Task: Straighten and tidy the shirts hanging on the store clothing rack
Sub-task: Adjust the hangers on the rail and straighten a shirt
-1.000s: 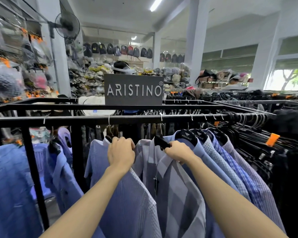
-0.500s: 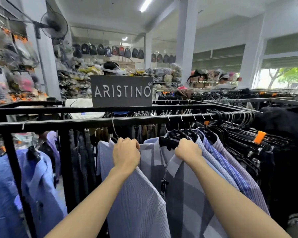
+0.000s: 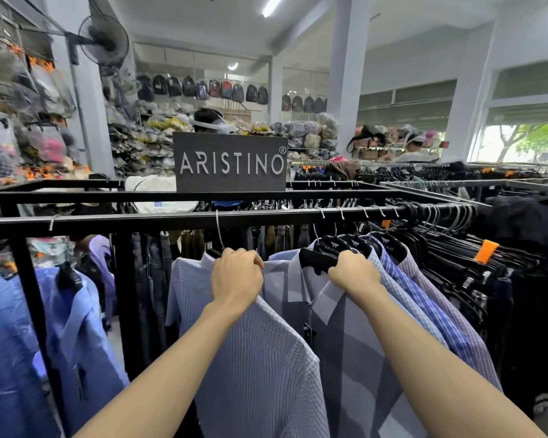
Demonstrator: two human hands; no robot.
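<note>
nearest the camera, two bare forearms reach up to the shirts under the front rail (image 3: 171, 220), which serves as the landmark here. the left hand (image 3: 236, 276) is closed in a fist on the shoulder of the pale checked shirt (image 3: 260, 358), right below the rail's middle, just under the wire hook (image 3: 219, 229) that hangs over it. the right hand (image 3: 355, 273) is curled round the collar and black hanger (image 3: 317, 260) of the grey striped shirt (image 3: 355, 358), below the rail and a little to the right of that hook. further right under the rail hang a blue plaid shirt (image 3: 424, 298) and more checked ones, packed close, then a dense run of dark garments (image 3: 519, 295).

the shirts look light, soft and limp, so the cloth would likely crease or slip off if pulled by the sleeve; the stiff hanger shoulders and neck seem the sound places to hold, and the hooks should slide easily along the rail.

behind the rail stands the aristino sign (image 3: 230, 162), and far beyond it a row of backpacks (image 3: 203, 88).
</note>
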